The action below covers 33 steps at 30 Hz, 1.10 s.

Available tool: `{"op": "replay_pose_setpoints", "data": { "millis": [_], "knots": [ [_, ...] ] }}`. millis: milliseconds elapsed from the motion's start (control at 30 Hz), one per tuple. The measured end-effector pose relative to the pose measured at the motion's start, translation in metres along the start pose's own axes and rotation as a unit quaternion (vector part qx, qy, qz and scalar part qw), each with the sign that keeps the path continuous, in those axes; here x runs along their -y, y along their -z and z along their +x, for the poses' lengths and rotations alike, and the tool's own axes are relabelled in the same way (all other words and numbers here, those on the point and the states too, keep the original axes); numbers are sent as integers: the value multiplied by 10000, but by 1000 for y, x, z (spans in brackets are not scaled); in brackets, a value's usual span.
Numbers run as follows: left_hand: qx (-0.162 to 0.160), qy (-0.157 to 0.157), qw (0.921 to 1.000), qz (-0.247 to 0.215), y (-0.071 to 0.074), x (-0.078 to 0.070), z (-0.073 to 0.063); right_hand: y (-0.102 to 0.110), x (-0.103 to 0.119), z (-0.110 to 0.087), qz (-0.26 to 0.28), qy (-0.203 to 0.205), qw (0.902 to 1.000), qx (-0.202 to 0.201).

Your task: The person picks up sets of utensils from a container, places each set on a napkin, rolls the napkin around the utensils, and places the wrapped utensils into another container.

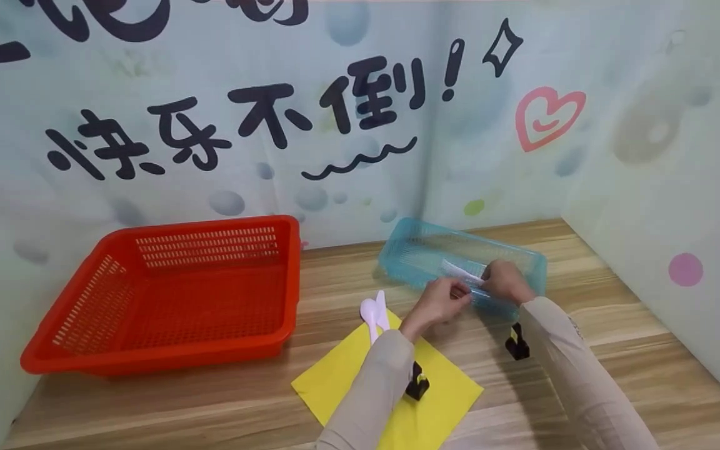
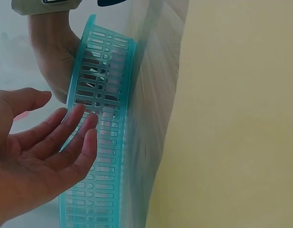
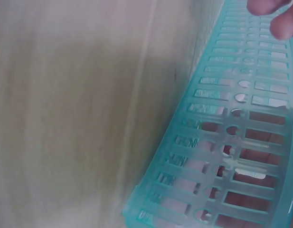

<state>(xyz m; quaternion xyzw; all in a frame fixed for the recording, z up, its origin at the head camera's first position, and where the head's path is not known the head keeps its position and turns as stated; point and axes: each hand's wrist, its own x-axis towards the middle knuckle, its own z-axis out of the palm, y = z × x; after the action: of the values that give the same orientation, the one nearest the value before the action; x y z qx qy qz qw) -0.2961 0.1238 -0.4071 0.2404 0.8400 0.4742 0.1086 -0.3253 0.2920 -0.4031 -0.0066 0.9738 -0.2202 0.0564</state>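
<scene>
My right hand [image 1: 507, 282] reaches into a translucent teal slotted basket [image 1: 410, 247], its fingers curled at the near end of a pale pink plastic utensil [image 1: 460, 272]. The utensil's exact kind is not clear. In the right wrist view the basket wall [image 3: 241, 123] partly hides that hand. My left hand [image 1: 440, 302] hovers at the basket's near side, fingers loosely bent and holding nothing, as the left hand [image 2: 46, 147] in the left wrist view confirms. A pale pink spoon [image 1: 369, 311] and knife [image 1: 382, 310] lie side by side on a yellow square sheet [image 1: 335, 381], partly behind my left forearm.
A large red plastic basket [image 1: 166, 359] stands on the left of the wood-grain table [image 1: 591, 300]. Behind the table hangs a printed cloth [image 1: 360, 200], and a pale wall [image 1: 666, 206] closes the right side. Small black devices [image 1: 517, 345] sit at both wrists.
</scene>
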Motion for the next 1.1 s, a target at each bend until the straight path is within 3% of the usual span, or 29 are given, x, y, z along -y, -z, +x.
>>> {"op": "replay_pose_setpoints", "data": {
  "millis": [167, 300, 500, 667, 800, 1100],
  "knots": [
    [95, 120, 9999, -54, 1, 0, -3, -1, 3, -4, 114, 37, 9997, -226],
    [192, 172, 9997, -45, 2, 0, -4, -3, 9, -6, 74, 465, 9963, -721],
    [366, 258, 9990, -51, 8, 3, -9, -6, 28, -13, 82, 1197, 9777, -1722],
    [151, -41, 9999, 51, 19, 0, -16, 0, 50, -24, 333, 1532, 9626, -2210],
    [-35, -230, 9997, -55, 28, -4, -23, 4, 67, -35, 959, 1655, 9573, -2167],
    [-151, -141, 9961, -863, 40, -10, -40, -1, 94, -62, 2047, 1718, 9480, -1726]
  ]
}}
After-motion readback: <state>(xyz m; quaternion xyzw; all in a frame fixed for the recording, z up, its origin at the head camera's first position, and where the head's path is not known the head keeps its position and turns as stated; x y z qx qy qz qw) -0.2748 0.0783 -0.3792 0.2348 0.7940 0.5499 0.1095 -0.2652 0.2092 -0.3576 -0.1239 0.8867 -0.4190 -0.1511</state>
